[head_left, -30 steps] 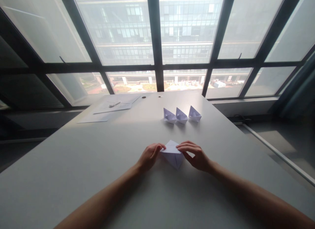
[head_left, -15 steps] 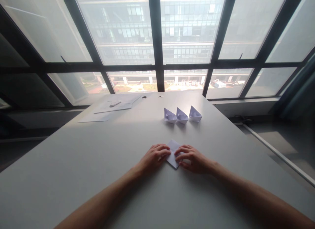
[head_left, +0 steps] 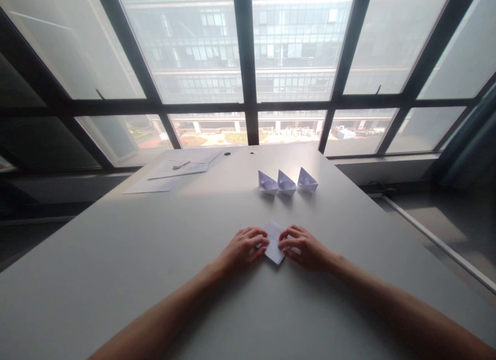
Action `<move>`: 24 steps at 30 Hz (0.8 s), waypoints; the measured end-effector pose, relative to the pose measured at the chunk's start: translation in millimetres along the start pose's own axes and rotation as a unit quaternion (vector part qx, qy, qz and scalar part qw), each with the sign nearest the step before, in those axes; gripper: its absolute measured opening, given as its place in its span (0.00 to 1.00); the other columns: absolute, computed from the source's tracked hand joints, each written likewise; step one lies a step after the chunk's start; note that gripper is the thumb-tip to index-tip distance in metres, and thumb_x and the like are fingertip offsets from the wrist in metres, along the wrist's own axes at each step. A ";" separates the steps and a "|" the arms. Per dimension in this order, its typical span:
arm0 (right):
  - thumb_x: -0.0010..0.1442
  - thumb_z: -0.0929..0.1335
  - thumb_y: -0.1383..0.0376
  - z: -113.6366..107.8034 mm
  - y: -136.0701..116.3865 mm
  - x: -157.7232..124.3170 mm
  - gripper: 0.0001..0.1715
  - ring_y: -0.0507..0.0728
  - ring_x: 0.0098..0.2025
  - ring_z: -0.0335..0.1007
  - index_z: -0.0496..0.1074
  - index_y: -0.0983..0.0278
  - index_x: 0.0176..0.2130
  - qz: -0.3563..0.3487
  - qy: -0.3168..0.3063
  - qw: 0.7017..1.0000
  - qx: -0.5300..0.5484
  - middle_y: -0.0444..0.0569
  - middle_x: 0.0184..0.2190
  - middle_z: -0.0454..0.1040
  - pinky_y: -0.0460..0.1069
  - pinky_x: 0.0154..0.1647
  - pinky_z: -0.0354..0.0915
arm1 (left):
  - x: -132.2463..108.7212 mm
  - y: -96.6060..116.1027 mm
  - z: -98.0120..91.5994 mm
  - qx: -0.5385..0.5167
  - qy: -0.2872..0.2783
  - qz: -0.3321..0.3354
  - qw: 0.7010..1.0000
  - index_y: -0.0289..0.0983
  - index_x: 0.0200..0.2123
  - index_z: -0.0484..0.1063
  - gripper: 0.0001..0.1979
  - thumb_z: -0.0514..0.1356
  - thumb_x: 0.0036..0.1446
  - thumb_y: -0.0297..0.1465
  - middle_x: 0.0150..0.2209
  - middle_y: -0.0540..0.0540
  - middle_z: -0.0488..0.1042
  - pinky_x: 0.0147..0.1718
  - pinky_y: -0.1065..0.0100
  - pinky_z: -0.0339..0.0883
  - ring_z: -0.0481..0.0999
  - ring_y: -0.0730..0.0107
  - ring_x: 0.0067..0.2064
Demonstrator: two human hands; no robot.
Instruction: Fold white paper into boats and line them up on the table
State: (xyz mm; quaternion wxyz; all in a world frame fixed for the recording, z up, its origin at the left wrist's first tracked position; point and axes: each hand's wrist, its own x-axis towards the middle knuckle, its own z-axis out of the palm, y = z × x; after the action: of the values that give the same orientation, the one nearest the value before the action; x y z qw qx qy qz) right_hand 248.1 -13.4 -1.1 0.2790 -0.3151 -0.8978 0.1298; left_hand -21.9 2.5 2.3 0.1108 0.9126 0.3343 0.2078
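A small folded sheet of white paper (head_left: 274,245), diamond-shaped from here, lies on the table between my two hands. Curled fingers of my left hand (head_left: 248,246) grip its left corner, which they partly cover. On the opposite corner, my right hand (head_left: 302,247) has its bent fingers and thumb closed over the paper. Beyond them stand three folded white paper boats: the left boat (head_left: 268,184) and the middle boat (head_left: 287,185) nearly touch, and the right boat (head_left: 307,182) sits slightly apart.
White paper sheets (head_left: 151,184) lie at the back left of the white table (head_left: 174,236), with a small white object (head_left: 181,165) on top. Two round holes pierce the table near its far edge. Large dark-framed windows (head_left: 251,65) rise behind it.
My right hand's fingers have shifted slightly to the right, uncovering more of the folded paper's middle. My left hand stays almost where it was, and the boats have not moved.
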 end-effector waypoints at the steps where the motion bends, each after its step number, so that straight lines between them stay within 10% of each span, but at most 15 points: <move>1: 0.64 0.69 0.67 0.7 0.6 0.0 0.10 0.58 0.47 0.70 0.79 0.57 0.45 -0.002 0.001 1.000 0.000 0.49 0.46 0.77 0.55 0.53 0.67 | -0.2 0.0 0.1 0.001 0.001 0.001 1.000 0.44 0.47 0.76 0.09 0.59 0.66 0.32 0.54 0.44 0.75 0.57 0.59 0.63 0.72 0.59 0.56; 24: 0.64 0.70 0.68 1.6 2.3 0.2 0.10 0.58 0.47 0.70 0.78 0.57 0.45 -0.006 0.004 1.000 -0.006 0.49 0.46 0.77 0.54 0.52 0.66 | 0.0 0.0 -0.7 0.005 0.003 0.005 1.000 0.44 0.47 0.76 0.08 0.60 0.66 0.31 0.54 0.45 0.75 0.56 0.59 0.64 0.72 0.59 0.56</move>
State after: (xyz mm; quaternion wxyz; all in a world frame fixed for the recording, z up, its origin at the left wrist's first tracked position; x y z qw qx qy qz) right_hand 248.2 -11.7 -3.2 0.2817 -0.3119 -0.8993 0.1212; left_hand -22.2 2.6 3.0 0.1041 0.9141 0.3312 0.2093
